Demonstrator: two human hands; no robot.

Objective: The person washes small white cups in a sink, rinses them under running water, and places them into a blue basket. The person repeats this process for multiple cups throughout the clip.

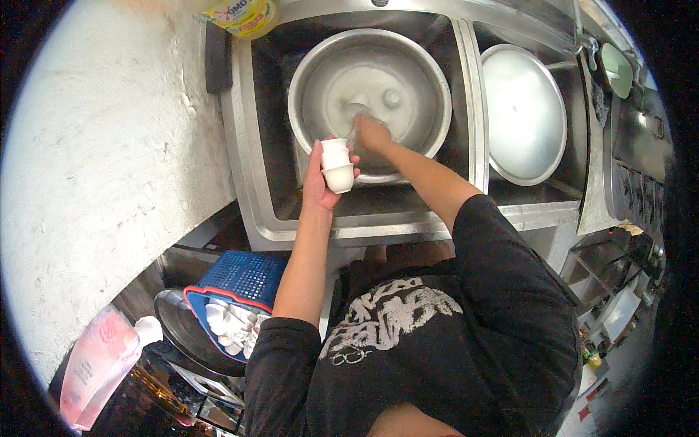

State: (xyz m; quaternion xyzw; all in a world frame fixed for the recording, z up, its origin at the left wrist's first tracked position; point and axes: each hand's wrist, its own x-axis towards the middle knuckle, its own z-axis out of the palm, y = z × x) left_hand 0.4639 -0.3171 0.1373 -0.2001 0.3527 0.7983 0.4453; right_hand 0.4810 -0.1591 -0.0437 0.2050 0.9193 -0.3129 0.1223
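Note:
Several small white cups (338, 177) sit in a stack in my left hand (318, 183), over the near rim of a round stainless steel basin (297, 117). My right hand (373, 133) reaches into the basin, where the water is cloudy and the fingers are blurred. A round, pale object by the fingers looks like another cup, but motion blur hides its shape and whether I grip it. Further right, a small white cup (392, 98) lies in the water at the bottom.
The basin stands in a steel sink (467, 109); a large metal lid or bowl (524, 114) lies in the right compartment. A yellow detergent container (248, 19) is at the back left. Lower left are a blue basket (243, 278) of white cups and a pink bottle (101, 363).

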